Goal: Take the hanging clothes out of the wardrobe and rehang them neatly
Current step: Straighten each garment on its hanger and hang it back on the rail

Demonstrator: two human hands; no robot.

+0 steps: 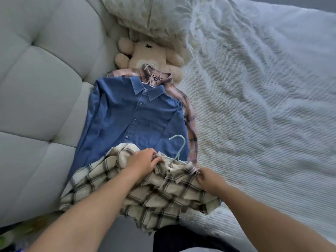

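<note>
Already on the bed: third shirt being set down

Both hands worked the cream plaid shirt (145,193) at six o'clock in the head view. The left hand (143,161) had its fingers curled into the bunched fabric near the collar, while the right hand (209,179) pinched the cloth at the shoulder edge, toward four o'clock. Held that way, at two points across the top, the garment could probably be spread flat rather than dropped in a heap. A pale blue hanger (179,148) poked up from the collar, its hook lying over the blue denim shirt (134,117) just above, at centre.

The denim shirt lay buttoned and smooth, overlapping a pink plaid shirt (190,124) whose white hanger (150,74) showed at twelve o'clock. Stacking them in a staggered row seemed meant to keep each one flat and easy to lift for rehanging. A teddy bear (145,51) and a pillow (151,15) sat beyond, against the padded headboard (45,79) at nine o'clock. The white bedspread (263,106) filled three o'clock.
</note>
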